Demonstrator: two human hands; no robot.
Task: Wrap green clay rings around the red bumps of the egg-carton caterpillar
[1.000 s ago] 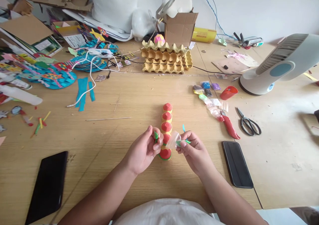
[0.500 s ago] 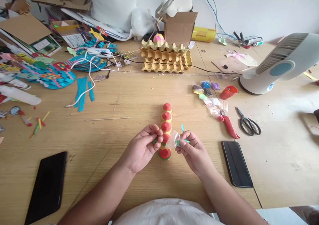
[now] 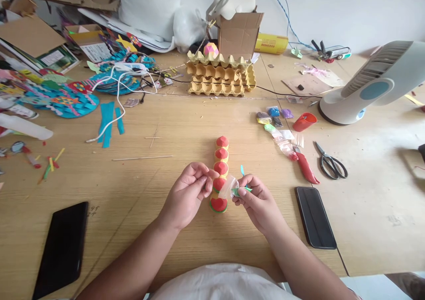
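Observation:
My right hand (image 3: 260, 204) pinches a small clear plastic bag (image 3: 227, 188) with soft green material, likely modelling clay, inside. My left hand (image 3: 186, 193) is closed with thumb and fingertips together; what they hold, if anything, is hidden. Between and beyond the hands lies an egg-carton strip (image 3: 221, 154), a row of yellow cups topped with red. Green edging runs round its nearest cup, and some green shows at the one behind. A thin blue piece (image 3: 242, 170) sticks up behind my right fingers; I cannot tell whether it is held.
To the right are scissors (image 3: 332, 165), a red-handled knife (image 3: 307, 167), a phone (image 3: 315, 218), a red cup (image 3: 304, 122), clay packets (image 3: 274, 112) and a white fan (image 3: 368, 87). A dark tablet (image 3: 63, 247) lies left. Egg cartons (image 3: 217, 88) stand at the back.
My left hand has shifted slightly left with its index finger a little straighter, and the green bit by its fingertips no longer shows. The right hand keeps the bag almost in place.

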